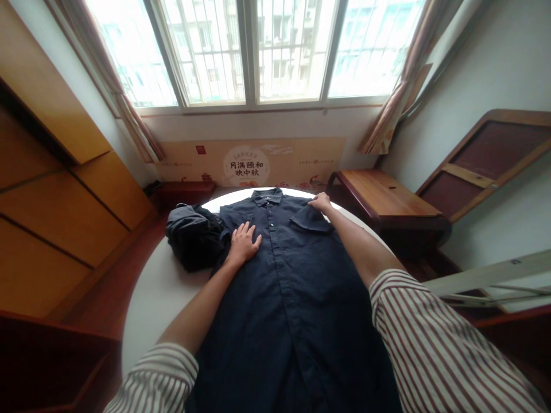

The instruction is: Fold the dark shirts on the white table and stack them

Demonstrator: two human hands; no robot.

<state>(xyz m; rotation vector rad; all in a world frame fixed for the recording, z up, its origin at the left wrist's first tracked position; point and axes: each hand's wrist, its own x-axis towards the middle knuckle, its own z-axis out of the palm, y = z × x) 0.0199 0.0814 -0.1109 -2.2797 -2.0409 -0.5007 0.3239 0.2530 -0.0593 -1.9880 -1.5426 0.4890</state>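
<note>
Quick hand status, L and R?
Left hand: open, fingers spread flat on the dark shirt.
Right hand: fingers closed, apparently pinching the dark shirt near the shoulder, above the sleeve.

Shirt (275,287): woven cloth, matt, finely creased. Buttons (271,223): smooth, slight shine, likely plastic. Bundle (191,238): soft cloth, matt, rumpled. Sleeves (430,332): cloth, matt. Table (157,292): smooth top, faint sheen; material unclear. Cabinet (37,198): wood look, smooth, satin. Bench (383,192): wood, visible grain, low gloss. Curtains (387,126): cloth, loose folds. Banner (187,152): flat, printed, paper-like. Window (293,57): clear glass panes. Wall (495,86): matt, fairly smooth, looks painted.
</note>
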